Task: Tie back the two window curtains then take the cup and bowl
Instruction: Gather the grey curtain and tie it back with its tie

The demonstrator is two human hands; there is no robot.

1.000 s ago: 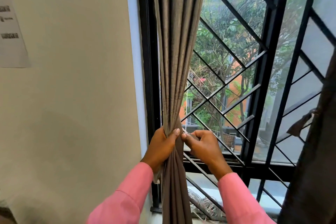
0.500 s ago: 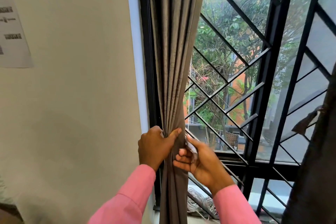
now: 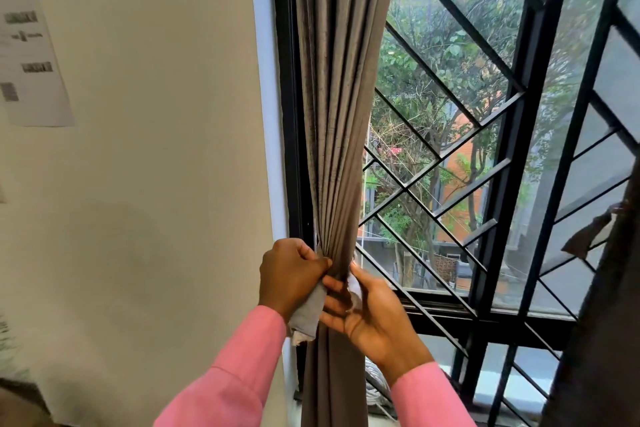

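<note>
You are cinching the grey curtain [image 3: 336,114], which is hanging from 12 o'clock down to 6 o'clock against the left side of the window grille [image 3: 519,114], its pleats narrowing to a waist just below centre. Your left hand [image 3: 289,274] is gripping that waist from the 9 o'clock side. Its fingers are curling over both the bunched cloth and a pale tie-back strip [image 3: 308,312], whose loose end is trailing beneath your palm. That grip is probably stopping the folds from fanning out.

Your right hand [image 3: 374,319] is lying across the front from the 4 o'clock side, palm turned up, thumb and fingers pinching the strip's white far end. It looks placed to pass that end round the bundle.

The second curtain [image 3: 602,340] is hanging dark along the 3-to-5 o'clock edge, well apart; whether it is tied, you cannot tell from here. The cup and bowl are not showing, so that part of the job is probably waiting.
</note>
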